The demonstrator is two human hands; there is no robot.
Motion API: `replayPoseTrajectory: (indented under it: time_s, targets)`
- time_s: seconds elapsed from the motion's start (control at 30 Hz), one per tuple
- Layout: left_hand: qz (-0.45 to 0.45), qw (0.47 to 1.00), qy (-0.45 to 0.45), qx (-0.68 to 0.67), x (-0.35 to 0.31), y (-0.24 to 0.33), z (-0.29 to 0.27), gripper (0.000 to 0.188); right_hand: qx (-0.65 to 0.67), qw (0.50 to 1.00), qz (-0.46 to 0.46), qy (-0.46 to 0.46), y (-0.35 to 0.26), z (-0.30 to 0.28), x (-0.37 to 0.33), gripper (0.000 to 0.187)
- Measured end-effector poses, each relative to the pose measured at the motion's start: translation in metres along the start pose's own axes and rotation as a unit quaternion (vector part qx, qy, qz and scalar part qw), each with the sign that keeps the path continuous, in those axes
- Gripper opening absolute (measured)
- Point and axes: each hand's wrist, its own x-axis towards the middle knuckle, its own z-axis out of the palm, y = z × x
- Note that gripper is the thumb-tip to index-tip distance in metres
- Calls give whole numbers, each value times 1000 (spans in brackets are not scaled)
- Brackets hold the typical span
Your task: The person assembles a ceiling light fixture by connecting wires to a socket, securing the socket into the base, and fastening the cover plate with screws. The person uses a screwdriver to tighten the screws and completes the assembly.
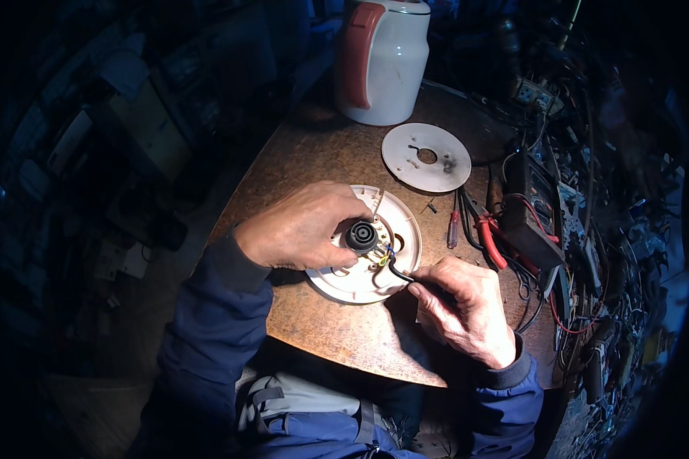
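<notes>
My left hand point(308, 225) grips a round black kettle-base connector point(361, 236) between thumb and fingers. It is held over an upturned white plastic kettle base point(343, 288), whose ribbed inside shows. Thin coloured wires run from the connector into a black power cord point(398, 271). My right hand point(467, 306) pinches this cord at the base's right edge. Behind lies a round white cover plate point(403, 157) with a hole in its middle and a dark smudge. My left fingers hide part of the base's left side.
A white kettle point(394, 65) with a red handle stands at the back of the brown table point(314, 321). To the right lie a small screwdriver point(453, 228), red-handled pliers point(488, 239) and a dark boxy meter point(532, 206). Tangled cables and parts crowd the far right.
</notes>
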Motion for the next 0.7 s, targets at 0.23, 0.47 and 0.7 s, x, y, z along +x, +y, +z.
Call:
replayPoseTrajectory:
  time_s: [0.23, 0.47, 0.7]
  targets:
    - [-21, 999, -11, -28, 0, 4, -4, 49, 1, 1000, 3, -9, -1, -1, 0, 16]
    - [-37, 999, -12, -33, 0, 6, -6, 46, 6, 1000, 7, -7, -1, 0, 0, 15]
    - [-27, 996, 8, -80, -2, 5, -6, 44, 19, 1000, 10, -5, -3, -2, 0, 14]
